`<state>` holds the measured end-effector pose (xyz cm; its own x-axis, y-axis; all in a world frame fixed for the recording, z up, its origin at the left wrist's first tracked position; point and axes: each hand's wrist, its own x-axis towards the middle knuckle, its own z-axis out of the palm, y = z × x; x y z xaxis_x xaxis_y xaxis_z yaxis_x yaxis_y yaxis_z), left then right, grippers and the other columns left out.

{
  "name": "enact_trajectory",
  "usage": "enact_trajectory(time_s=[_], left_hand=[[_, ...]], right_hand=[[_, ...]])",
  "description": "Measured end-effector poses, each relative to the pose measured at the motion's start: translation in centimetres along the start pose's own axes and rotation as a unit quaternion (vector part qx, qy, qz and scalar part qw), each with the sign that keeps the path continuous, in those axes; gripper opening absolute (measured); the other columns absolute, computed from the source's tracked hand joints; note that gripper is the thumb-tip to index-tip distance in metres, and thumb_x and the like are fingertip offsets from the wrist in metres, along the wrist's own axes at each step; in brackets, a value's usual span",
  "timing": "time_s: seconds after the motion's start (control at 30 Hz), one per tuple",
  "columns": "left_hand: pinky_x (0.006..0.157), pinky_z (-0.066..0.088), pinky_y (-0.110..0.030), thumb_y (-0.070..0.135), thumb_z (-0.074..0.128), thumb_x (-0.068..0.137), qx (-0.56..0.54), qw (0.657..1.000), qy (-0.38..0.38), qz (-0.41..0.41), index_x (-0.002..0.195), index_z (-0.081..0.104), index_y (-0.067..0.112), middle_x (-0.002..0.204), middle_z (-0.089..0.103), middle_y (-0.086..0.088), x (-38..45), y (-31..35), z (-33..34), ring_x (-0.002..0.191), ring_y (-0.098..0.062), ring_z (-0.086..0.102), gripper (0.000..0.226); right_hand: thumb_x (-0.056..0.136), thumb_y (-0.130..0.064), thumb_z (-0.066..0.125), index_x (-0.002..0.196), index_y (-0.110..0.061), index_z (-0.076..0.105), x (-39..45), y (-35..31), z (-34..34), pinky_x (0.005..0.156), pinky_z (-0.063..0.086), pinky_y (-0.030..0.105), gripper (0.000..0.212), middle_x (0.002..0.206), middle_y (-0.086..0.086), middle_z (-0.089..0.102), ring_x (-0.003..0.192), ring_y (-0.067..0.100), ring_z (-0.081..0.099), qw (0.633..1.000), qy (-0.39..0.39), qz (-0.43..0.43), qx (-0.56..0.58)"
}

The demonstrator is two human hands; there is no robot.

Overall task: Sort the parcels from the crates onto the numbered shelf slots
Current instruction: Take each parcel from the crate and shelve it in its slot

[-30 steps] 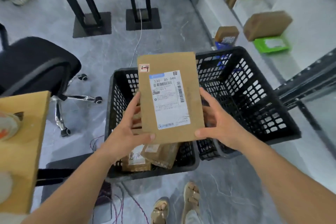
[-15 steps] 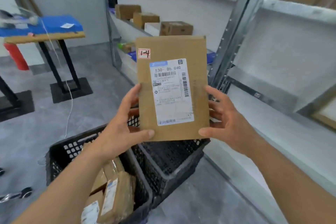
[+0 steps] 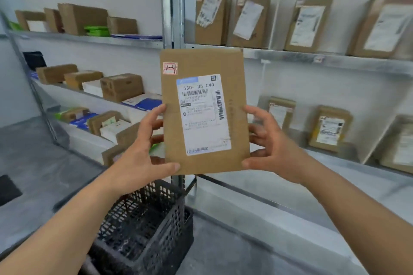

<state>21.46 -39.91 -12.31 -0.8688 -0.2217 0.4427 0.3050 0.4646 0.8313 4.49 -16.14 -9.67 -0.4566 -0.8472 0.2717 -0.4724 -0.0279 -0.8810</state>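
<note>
Flat brown cardboard parcel (image 3: 204, 111) stands upright in mid-air in front of the grey metal shelving upright (image 3: 172, 4), held between both hands at its lower half. I see my left hand (image 3: 143, 154) with its grip pinching the parcel's left edge, thumb across the bottom front corner and fingers curled behind. My right hand (image 3: 271, 143) pinches the right edge the same way, thumb at the lower corner, fingers wrapped behind the card. On the parcel's face sits a white printed shipping label (image 3: 203, 114) with barcodes, and above it at the top left a small red-framed sticker (image 3: 170, 68) with handwriting that seems to read 1-4. Behind the parcel, the upper right shelf board (image 3: 324, 60) carries several brown padded envelopes leaning against the wall (image 3: 308, 25), and more lean on the shelf below. To the left, brown cardboard boxes (image 3: 121, 87) sit on the shelves there. Below my forearms stands a black perforated plastic crate (image 3: 145, 225) on the grey floor.
</note>
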Motion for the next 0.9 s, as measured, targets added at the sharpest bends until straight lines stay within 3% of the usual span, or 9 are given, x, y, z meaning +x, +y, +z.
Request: enact_trajectory(time_s=[0.17, 0.3, 0.4, 0.53, 0.8, 0.9], left_hand=[[0.075, 0.057, -0.030, 0.030, 0.080, 0.060, -0.019, 0.998, -0.054, 0.036, 0.128, 0.016, 0.069, 0.139, 0.034, 0.017, 4.4, 3.6, 8.8, 0.120, -0.001, 0.047, 0.101], [0.075, 0.056, -0.026, 0.024, 0.079, 0.062, -0.027, 0.994, -0.090, 0.057, 0.124, 0.015, 0.072, 0.138, 0.032, 0.019, 7.0, 6.0, 15.2, 0.119, 0.002, 0.046, 0.101], [0.077, 0.056, -0.027, 0.021, 0.078, 0.064, -0.023, 0.991, -0.114, 0.065, 0.126, 0.013, 0.070, 0.141, 0.030, 0.017, 8.6, 7.6, 19.8, 0.120, -0.001, 0.046, 0.102], [0.078, 0.056, -0.029, 0.017, 0.077, 0.065, -0.036, 0.987, -0.132, 0.080, 0.128, 0.014, 0.067, 0.139, 0.032, 0.019, 10.3, 9.1, 25.8, 0.122, -0.002, 0.045, 0.102], [0.079, 0.055, -0.023, 0.015, 0.079, 0.067, -0.048, 0.981, -0.154, 0.109, 0.124, 0.014, 0.073, 0.131, 0.031, 0.037, 13.6, 10.2, 35.7, 0.121, 0.006, 0.043, 0.105], [0.079, 0.055, -0.023, 0.018, 0.078, 0.066, -0.051, 0.978, -0.173, 0.109, 0.125, 0.013, 0.073, 0.139, 0.029, 0.027, 15.5, 10.3, 38.4, 0.127, -0.001, 0.040, 0.104]], right_hand=[[0.071, 0.010, 0.075, 0.133, -0.052, 0.029, -7.0, 0.0, -7.9, 0.079, 0.055, 0.031, 0.099, 0.133, -0.005, 0.052, 0.118, 0.010, 0.056, 0.998, 0.065, -0.001, -0.007], [0.066, -0.001, 0.078, 0.133, -0.054, 0.030, -11.9, 0.4, -13.2, 0.085, 0.054, 0.037, 0.097, 0.135, -0.004, 0.052, 0.121, 0.015, 0.054, 0.994, 0.106, -0.002, -0.011], [0.070, 0.007, 0.076, 0.134, -0.051, 0.030, -15.3, 1.0, -16.8, 0.085, 0.054, 0.036, 0.098, 0.134, -0.003, 0.052, 0.121, 0.013, 0.054, 0.991, 0.133, -0.005, -0.009], [0.067, 0.005, 0.075, 0.134, -0.050, 0.030, -19.4, 2.0, -21.2, 0.085, 0.054, 0.035, 0.097, 0.134, -0.002, 0.051, 0.121, 0.014, 0.054, 0.988, 0.155, -0.007, -0.010], [0.073, 0.011, 0.073, 0.132, -0.054, 0.031, -25.6, 4.0, -28.2, 0.085, 0.054, 0.032, 0.097, 0.135, -0.008, 0.051, 0.124, 0.011, 0.052, 0.976, 0.213, 0.017, -0.034], [0.072, 0.010, 0.074, 0.133, -0.053, 0.030, -26.8, 5.1, -30.4, 0.085, 0.055, 0.033, 0.098, 0.137, -0.009, 0.049, 0.125, 0.011, 0.050, 0.969, 0.242, 0.021, -0.037]])
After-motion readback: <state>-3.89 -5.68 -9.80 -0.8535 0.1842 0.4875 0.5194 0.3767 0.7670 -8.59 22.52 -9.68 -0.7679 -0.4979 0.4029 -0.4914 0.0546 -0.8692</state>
